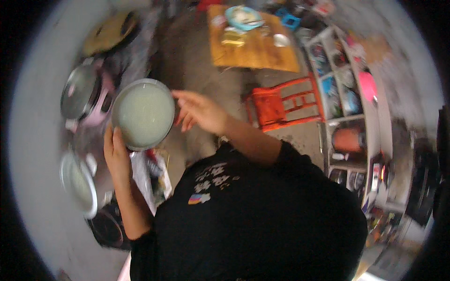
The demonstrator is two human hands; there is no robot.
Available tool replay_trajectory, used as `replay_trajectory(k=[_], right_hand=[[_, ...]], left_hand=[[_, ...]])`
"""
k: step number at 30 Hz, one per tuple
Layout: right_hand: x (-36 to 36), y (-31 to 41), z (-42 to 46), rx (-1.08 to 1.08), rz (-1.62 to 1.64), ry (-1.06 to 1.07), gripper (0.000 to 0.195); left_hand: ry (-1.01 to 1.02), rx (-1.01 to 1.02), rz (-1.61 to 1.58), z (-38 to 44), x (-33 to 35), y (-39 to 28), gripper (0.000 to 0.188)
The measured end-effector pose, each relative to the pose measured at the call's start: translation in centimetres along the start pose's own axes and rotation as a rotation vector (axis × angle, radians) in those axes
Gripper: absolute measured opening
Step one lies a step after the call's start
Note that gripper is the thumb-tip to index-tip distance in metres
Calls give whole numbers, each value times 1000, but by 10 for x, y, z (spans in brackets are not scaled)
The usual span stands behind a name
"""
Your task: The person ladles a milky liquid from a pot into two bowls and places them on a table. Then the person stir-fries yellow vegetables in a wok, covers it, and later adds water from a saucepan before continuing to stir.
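A round metal pot (144,114) with pale, cloudy liquid and what looks like grain in it is held up left of the middle. My left hand (117,154) grips its lower left side, the thumb near the rim. At the right side of the rim is my right hand (198,110), its index finger at the edge and the other fingers loosely bent; whether it bears any weight cannot be told. To the left stands a pink electric cooker (100,95) with a glass lid. Below that, a white basin (79,186) leans in view with pale contents.
An orange chair (272,109) stands to the right, below a wooden table (253,56) bearing a blue basin (242,17). Shelves (346,117) full of goods line the right. A black cooktop (107,224) lies at lower left, and a plastic bag (142,172) hangs below the pot.
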State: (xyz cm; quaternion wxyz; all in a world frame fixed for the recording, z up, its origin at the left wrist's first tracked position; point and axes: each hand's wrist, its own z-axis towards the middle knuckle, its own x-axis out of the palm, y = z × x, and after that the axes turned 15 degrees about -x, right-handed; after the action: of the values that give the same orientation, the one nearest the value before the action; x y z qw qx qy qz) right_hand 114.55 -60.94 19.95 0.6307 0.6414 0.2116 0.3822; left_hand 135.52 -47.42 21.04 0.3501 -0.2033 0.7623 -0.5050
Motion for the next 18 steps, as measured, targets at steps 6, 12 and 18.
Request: replay_trajectory(k=[6,12,18], right_hand=[[-81,16,-25,-51,-40,-179,43],[-179,37,-54,-18,-123,-307,45],[-274,43,-67,-5,-171,-418,46]], left_hand=[[162,205,204,31,97,-15,46],[404,-15,-23,11,214,-61,48],[496,-50,-88,14,326,-79,44]])
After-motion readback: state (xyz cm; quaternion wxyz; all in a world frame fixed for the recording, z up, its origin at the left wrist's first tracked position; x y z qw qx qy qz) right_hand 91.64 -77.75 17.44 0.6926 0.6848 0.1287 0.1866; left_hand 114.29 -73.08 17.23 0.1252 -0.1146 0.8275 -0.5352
